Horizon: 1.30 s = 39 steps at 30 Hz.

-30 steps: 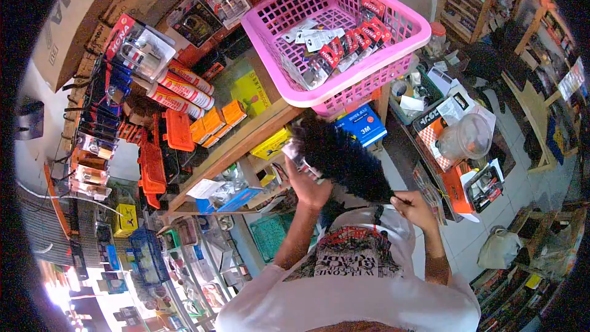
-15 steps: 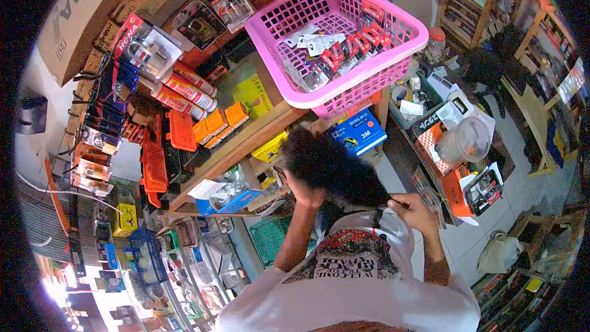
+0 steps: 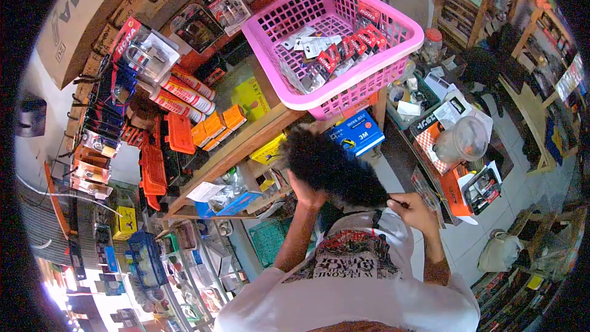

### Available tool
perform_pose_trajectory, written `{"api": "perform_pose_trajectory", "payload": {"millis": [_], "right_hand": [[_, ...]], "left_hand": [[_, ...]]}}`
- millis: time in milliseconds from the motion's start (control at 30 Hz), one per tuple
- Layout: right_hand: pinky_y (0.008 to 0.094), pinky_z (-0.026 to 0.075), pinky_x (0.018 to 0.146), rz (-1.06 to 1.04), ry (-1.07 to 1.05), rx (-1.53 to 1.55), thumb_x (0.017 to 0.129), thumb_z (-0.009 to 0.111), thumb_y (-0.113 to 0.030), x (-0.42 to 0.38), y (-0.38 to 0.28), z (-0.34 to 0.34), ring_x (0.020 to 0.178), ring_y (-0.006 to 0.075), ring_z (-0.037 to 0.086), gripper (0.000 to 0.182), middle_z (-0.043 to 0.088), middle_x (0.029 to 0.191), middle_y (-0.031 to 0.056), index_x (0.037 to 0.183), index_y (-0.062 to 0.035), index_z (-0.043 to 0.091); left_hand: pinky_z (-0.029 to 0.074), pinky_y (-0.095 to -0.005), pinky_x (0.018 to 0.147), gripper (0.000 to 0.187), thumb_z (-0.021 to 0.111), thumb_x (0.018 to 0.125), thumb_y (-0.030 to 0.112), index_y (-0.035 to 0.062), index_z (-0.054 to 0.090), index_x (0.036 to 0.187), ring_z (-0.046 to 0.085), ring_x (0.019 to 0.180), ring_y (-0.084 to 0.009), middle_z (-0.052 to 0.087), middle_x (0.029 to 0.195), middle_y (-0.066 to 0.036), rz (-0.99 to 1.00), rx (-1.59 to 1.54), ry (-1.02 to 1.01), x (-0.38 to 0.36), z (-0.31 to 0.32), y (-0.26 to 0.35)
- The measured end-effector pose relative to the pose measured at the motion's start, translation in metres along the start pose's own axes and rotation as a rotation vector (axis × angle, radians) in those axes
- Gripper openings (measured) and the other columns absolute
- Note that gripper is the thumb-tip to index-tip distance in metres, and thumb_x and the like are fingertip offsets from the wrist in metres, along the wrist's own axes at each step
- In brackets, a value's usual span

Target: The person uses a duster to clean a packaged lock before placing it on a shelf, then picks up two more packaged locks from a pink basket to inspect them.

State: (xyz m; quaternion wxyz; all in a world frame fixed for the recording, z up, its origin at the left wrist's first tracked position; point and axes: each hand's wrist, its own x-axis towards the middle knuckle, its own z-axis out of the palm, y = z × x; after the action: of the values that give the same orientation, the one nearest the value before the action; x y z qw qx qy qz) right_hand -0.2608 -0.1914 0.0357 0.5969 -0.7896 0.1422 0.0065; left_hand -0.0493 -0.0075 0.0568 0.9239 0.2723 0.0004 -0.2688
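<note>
A fluffy black duster (image 3: 335,169) is held across in front of my chest. My right hand (image 3: 415,210) is closed around its thin dark handle at the right end. My left hand (image 3: 307,193) cups the feathery left end, and most of its fingers are hidden behind the fluff. Just beyond the duster is a blue 3M box (image 3: 357,135). Above it, a pink plastic basket (image 3: 294,97) sits on the wooden shelf edge, holding several red-and-white HONA packets (image 3: 364,38).
On the left of the shelf are a HONA padlock pack (image 3: 144,49), red-and-white tubes (image 3: 184,95), orange boxes (image 3: 215,126) and an orange case (image 3: 153,169). To the right, a clear plastic tub (image 3: 462,139) stands on a cluttered low surface. A white bag (image 3: 499,251) lies farther right.
The view has shifted slightly, moving the basket and shelf goods a little left in the picture. Both hands keep almost the same places on the duster.
</note>
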Motion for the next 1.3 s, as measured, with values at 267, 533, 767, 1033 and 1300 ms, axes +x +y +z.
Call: {"api": "perform_pose_trajectory", "payload": {"millis": [267, 533, 767, 1033, 1300], "right_hand": [[0.0340, 0.044, 0.063, 0.010, -0.042, -0.030, 0.095, 0.062, -0.025, 0.004, 0.002, -0.003, 0.066, 0.0131, 0.047, 0.027, 0.057, 0.069, 0.0112, 0.097, 0.0020, 0.065], [0.0312, 0.045, 0.064, 0.015, -0.003, -0.063, 0.095, 0.063, -0.024, 0.008, 0.007, -0.001, 0.066, 0.0119, 0.050, 0.026, 0.058, 0.069, 0.0105, 0.099, 0.0012, 0.067], [0.0325, 0.043, 0.062, -0.058, 0.116, 0.056, 0.095, 0.063, -0.025, 0.013, 0.020, 0.006, 0.066, 0.0116, 0.047, 0.025, 0.053, 0.067, 0.0073, 0.094, 0.0003, 0.066], [0.0324, 0.040, 0.060, 0.011, 0.010, 0.005, 0.096, 0.061, -0.028, 0.018, 0.010, -0.004, 0.065, 0.0114, 0.043, 0.035, 0.049, 0.064, 0.0061, 0.082, 0.0035, 0.057], [0.0315, 0.041, 0.061, 0.011, 0.012, 0.054, 0.096, 0.062, -0.029, 0.022, 0.026, 0.000, 0.066, 0.0111, 0.046, 0.035, 0.051, 0.065, 0.0056, 0.084, 0.0036, 0.060]], "left_hand": [[0.041, -0.0496, 0.105, 0.062, 0.043, 0.094, 0.057, 0.0106, 0.053, 0.134, 0.054, 0.121, -0.0308, 0.056, 0.135, -0.009, -0.010, -0.060, 0.016, 0.009, -0.013, -0.003], [0.043, -0.0491, 0.103, 0.059, 0.041, 0.096, 0.054, 0.0123, 0.054, 0.135, 0.056, 0.119, -0.0293, 0.060, 0.130, -0.008, -0.027, -0.101, -0.007, 0.012, -0.004, -0.001], [0.039, -0.0468, 0.107, 0.053, 0.038, 0.099, 0.047, 0.0126, 0.052, 0.137, 0.052, 0.124, -0.0279, 0.055, 0.137, -0.007, -0.021, -0.026, 0.121, 0.014, -0.006, 0.002], [0.039, -0.0463, 0.109, 0.055, 0.037, 0.099, 0.044, 0.0106, 0.048, 0.140, 0.051, 0.126, -0.0292, 0.054, 0.139, -0.008, -0.096, -0.292, -0.436, 0.019, -0.025, 0.004], [0.038, -0.0479, 0.107, 0.055, 0.041, 0.097, 0.054, 0.0144, 0.055, 0.134, 0.053, 0.123, -0.0277, 0.059, 0.133, -0.006, -0.096, -0.199, -0.022, 0.023, -0.004, 0.005]]}}
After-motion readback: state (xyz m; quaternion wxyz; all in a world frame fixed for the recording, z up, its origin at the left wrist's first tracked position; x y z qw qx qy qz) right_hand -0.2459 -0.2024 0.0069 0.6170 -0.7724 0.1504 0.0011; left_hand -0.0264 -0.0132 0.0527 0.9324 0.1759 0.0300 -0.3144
